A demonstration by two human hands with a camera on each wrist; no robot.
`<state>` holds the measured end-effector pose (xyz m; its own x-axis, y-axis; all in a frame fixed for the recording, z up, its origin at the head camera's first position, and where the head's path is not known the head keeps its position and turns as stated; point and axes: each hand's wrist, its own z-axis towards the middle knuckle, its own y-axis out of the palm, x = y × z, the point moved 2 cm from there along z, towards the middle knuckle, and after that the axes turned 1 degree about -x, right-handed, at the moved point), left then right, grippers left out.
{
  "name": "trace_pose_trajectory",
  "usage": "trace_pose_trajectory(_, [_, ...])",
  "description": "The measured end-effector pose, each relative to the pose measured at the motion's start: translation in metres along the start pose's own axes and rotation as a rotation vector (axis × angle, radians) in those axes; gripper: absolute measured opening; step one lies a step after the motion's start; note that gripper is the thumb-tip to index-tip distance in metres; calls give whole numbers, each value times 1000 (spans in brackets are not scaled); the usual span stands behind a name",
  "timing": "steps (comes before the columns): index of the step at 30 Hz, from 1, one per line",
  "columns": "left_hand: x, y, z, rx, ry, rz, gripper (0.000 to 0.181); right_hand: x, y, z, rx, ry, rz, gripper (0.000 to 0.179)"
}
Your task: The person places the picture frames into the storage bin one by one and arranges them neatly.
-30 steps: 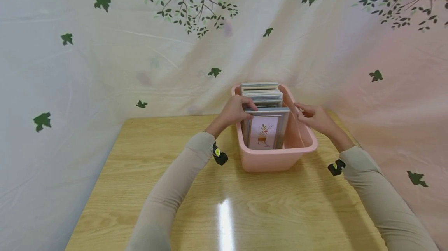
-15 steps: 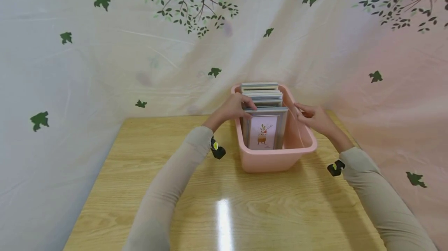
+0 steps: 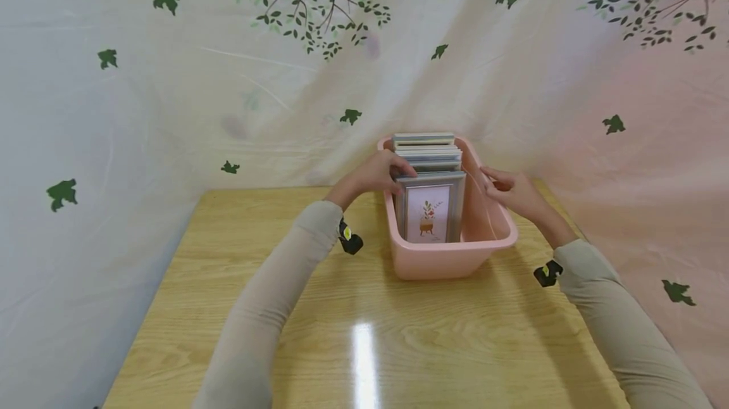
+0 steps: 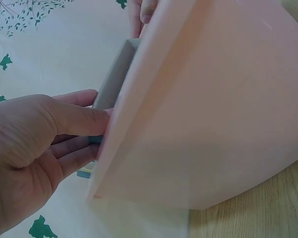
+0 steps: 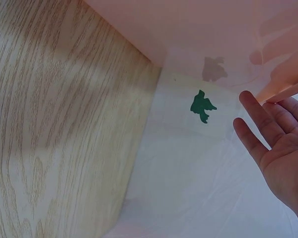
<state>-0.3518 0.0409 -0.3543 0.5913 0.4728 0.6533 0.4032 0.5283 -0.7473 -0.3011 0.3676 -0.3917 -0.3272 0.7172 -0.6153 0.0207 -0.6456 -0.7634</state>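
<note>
A pink plastic bin (image 3: 444,263) stands on the table with several picture frames upright in it. At the front is a silver-edged picture frame (image 3: 428,213) with a potted plant print. My left hand (image 3: 378,171) reaches over the bin's left rim and pinches this frame by its upper left corner. In the left wrist view the thumb lies on the frame's near side, and fingers go behind it. My right hand (image 3: 509,192) holds the bin's right rim, with some fingers along the outer wall in the right wrist view; its thumb is hidden there.
More picture frames (image 3: 427,154) stand in a row behind the front one. The wood-grain table (image 3: 273,257) ends at a pale curtain (image 3: 171,92) printed with birds and branches. Small black wrist cameras hang at both cuffs.
The front picture frame's top has shifted slightly back and left, toward the row, with my left hand moving along. My right hand stays at the bin's rim.
</note>
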Motion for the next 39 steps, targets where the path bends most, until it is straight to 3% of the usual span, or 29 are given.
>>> trace_pose_trajectory(6, [-4, 2, 3, 56, 5, 75, 34, 1, 1, 0, 6, 15, -5, 51])
trace_pose_trajectory(11, [-6, 2, 4, 80, 0, 86, 34, 1, 0, 0, -3, 30, -15, 53])
trace_pose_trajectory(19, [-4, 5, 3, 71, -32, 84, 33, 1, -1, 0, -1, 26, 2, 52])
trace_pose_trajectory(29, [0, 8, 1, 84, -15, 101, 34, 2, -1, -3, -6, 29, 12, 53])
trace_pose_trajectory(39, [4, 9, -1, 99, -42, 82, 35, 3, -2, -3, -14, 33, 4, 53])
